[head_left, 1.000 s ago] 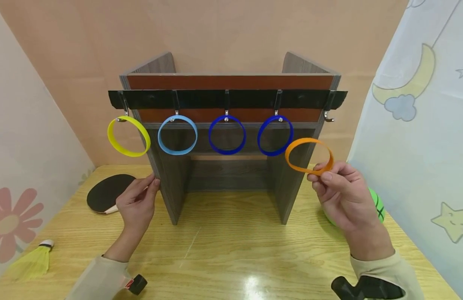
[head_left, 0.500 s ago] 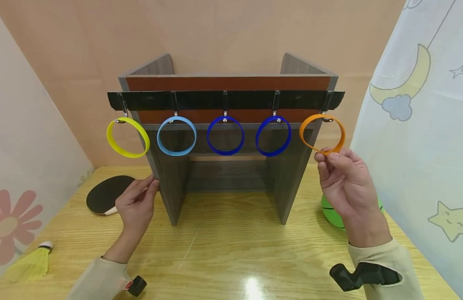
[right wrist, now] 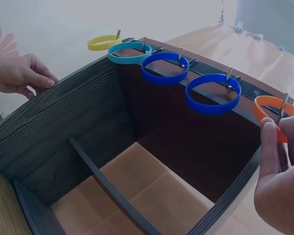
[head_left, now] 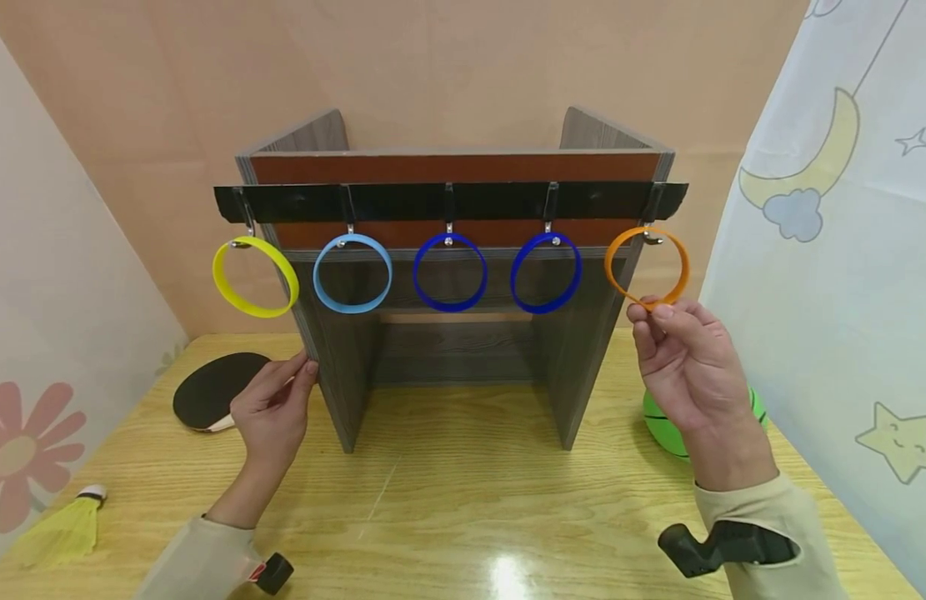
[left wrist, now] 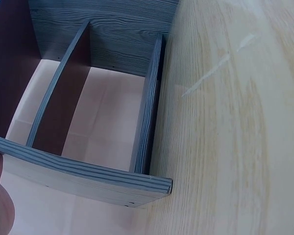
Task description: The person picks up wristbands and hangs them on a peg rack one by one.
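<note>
An orange silicone wristband (head_left: 683, 265) is looped around the rightmost metal hook (head_left: 653, 239). My right hand (head_left: 691, 367) pinches its lower edge between thumb and fingers; the right wrist view also shows the hook passing through the orange band (right wrist: 269, 102). At the other side, my left hand (head_left: 273, 408) holds the front edge of the grey wooden shelf (head_left: 327, 358) by its left panel. A yellow wristband (head_left: 221, 279), a light blue wristband (head_left: 317, 279) and two dark blue wristbands (head_left: 417, 279) hang on the other hooks.
The hooks are fixed along a black strip (head_left: 402, 202) across the shelf's front. A black table tennis bat (head_left: 215, 387) and a yellow shuttlecock (head_left: 76, 521) lie on the wooden table (head_left: 463, 508) at left. Behind my right hand sits a green ball (head_left: 663, 425).
My right hand has raised the orange wristband up and to the right, from below the end hook to around it. The left hand has stayed on the shelf panel.
</note>
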### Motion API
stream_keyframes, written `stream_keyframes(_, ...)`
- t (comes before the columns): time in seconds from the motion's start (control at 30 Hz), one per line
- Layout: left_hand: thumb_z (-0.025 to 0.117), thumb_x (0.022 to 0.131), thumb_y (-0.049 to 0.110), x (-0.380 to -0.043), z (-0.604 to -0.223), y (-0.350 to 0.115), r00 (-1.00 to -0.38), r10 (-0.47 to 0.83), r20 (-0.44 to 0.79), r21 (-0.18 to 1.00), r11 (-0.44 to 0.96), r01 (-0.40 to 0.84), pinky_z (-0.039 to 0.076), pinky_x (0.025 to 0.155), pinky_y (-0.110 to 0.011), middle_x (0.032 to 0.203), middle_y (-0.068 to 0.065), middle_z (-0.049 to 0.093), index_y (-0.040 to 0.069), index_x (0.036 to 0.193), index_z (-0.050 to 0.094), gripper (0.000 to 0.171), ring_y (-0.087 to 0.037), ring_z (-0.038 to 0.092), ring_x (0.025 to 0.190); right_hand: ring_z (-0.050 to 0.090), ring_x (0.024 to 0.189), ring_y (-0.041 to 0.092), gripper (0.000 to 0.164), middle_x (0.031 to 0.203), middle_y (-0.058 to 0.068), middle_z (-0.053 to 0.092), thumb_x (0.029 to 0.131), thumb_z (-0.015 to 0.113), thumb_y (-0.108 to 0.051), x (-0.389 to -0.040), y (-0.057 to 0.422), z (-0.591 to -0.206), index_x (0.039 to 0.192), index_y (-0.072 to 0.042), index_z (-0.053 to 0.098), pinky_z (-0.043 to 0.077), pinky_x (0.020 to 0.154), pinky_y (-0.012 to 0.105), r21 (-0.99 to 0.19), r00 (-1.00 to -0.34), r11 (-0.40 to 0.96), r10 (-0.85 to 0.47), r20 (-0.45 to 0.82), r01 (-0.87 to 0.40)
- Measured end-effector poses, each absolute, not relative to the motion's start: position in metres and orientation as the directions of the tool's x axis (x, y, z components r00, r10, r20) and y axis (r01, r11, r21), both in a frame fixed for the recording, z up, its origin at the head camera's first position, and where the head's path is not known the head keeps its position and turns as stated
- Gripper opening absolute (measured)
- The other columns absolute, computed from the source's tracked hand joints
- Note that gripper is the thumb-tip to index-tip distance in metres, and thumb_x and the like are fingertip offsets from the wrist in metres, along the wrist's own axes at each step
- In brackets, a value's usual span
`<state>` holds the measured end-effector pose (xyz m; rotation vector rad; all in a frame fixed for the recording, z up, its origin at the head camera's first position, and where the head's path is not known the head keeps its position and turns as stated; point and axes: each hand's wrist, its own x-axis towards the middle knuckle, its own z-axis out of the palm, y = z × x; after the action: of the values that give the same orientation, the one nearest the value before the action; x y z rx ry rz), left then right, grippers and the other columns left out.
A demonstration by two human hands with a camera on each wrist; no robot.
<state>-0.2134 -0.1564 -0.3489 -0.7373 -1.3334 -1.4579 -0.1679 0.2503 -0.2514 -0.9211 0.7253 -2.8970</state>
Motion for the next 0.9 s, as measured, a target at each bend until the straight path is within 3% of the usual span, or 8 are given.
stream_keyframes(0.23, 0.069, 0.079, -0.014, -0.217, -0.353, -0.159, -0.325, -0.262, 0.909, 0.355, 0.074, 0.932, 0.053, 0.065, -0.016, 0.075, -0.025, 0.064, -0.025, 0.090, 0.062, 0.017, -0.013, 0.064, 0.070, 0.066, 0.088, 0.033, 0.026, 0.094, 0.025, 0.066, 0.096, 0.039, 0.012, -0.169, 0.247, -0.254, 0.089, 0.014, 0.064, 0.054, 0.078, 0.031, -0.467, -0.860, -0.871, -0.119, 0.496, -0.149)
stream_keyframes(0.9, 0.067, 0.078, -0.018, -0.209, -0.343, -0.152, -0.331, -0.269, 0.904, 0.348, 0.015, 0.937, 0.054, 0.068, -0.020, 0.075, -0.024, 0.064, -0.027, 0.090, 0.061, 0.016, -0.015, 0.065, 0.070, 0.067, 0.086, 0.029, 0.023, 0.095, 0.021, 0.065, 0.096, 0.042, 0.012, -0.171, 0.241, -0.261, 0.090, 0.010, 0.064, 0.054, 0.078, 0.029, -0.533, -0.877, -0.829, -0.119, 0.466, -0.171)
